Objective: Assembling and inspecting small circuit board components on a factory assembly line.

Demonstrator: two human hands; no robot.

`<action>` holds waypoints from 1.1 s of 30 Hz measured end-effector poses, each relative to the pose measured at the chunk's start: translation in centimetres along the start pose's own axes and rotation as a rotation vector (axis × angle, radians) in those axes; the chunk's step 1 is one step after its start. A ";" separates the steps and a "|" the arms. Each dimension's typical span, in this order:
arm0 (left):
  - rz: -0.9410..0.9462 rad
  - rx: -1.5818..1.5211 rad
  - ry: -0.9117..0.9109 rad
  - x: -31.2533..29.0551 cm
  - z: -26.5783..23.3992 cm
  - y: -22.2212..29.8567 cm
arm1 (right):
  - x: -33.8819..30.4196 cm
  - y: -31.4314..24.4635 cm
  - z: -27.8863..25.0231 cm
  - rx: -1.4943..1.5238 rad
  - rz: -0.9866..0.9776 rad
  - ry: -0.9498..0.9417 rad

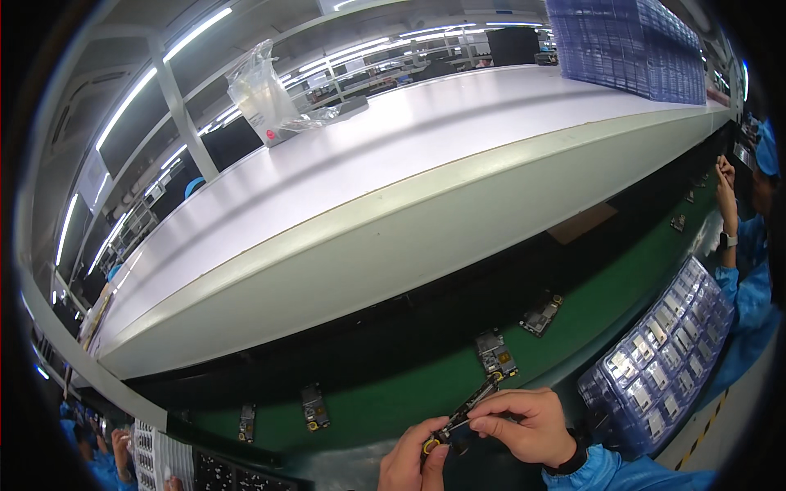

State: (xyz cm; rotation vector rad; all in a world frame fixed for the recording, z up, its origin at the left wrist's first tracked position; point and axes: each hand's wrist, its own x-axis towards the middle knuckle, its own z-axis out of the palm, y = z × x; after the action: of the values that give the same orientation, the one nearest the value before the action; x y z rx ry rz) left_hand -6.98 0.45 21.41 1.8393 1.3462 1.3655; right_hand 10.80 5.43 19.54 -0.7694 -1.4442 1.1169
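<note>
Near the bottom of the view, my left hand (412, 460) pinches a narrow dark circuit board (475, 401) with a yellow ring-shaped part at its near end. My right hand (528, 425) reaches over it from the right, thumb and forefinger pressed together against the board's side. A thin pale sliver shows by those fingertips, too small to name. Just beyond my hands, a grey and black circuit board (495, 356) lies on the green belt (434, 360). A second loose board (541, 316) rests farther up to the right.
A clear blister tray (655, 364) filled with small parts sits right of my right hand. More boards (313, 407) lie leftward. A white shelf (393, 196) runs above, bearing stacked trays (630, 53) and a plastic bag (262, 90). Co-workers' hands (725, 184) show at both sides.
</note>
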 end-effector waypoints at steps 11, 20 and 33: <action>-0.016 -0.036 0.071 0.0 0.6 0.2 | 0.0 -1.0 0.6 -0.104 -0.039 0.050; -0.045 -0.090 0.203 0.0 2.0 0.0 | -0.4 -1.5 1.4 -0.271 -0.217 0.129; -0.026 0.046 0.170 0.2 2.0 0.3 | -0.4 -1.7 2.0 -0.352 -0.214 0.283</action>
State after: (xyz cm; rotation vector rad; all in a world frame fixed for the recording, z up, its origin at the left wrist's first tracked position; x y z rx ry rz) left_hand -5.08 0.83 20.92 1.7613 1.4918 1.5180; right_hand 9.15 4.07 21.07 -0.9501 -1.4562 0.5704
